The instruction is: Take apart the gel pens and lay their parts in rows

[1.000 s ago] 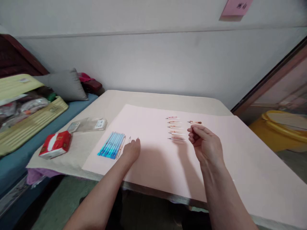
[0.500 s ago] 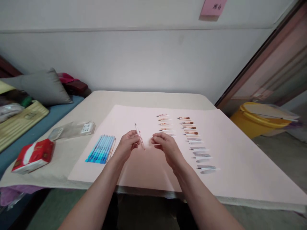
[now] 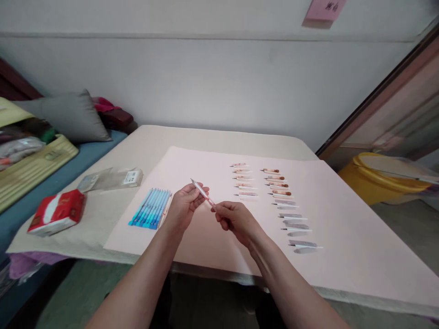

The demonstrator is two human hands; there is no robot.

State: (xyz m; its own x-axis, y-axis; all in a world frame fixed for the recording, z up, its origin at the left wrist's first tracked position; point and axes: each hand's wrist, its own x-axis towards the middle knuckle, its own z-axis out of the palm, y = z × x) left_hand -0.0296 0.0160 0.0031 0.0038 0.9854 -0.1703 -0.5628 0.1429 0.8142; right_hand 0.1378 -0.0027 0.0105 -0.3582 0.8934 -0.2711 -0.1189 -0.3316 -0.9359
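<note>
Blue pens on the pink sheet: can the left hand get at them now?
Likely yes: the blue pens lie uncovered just left of the left hand, nothing between; but that hand pinches a pale pen with the right hand.

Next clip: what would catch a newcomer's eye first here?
Both hands meet over the pink sheet: the left hand grips a slim pen and the right hand pinches its near end. To their left lies a tidy row of blue pens; to the right, two columns of small pen parts.
</note>
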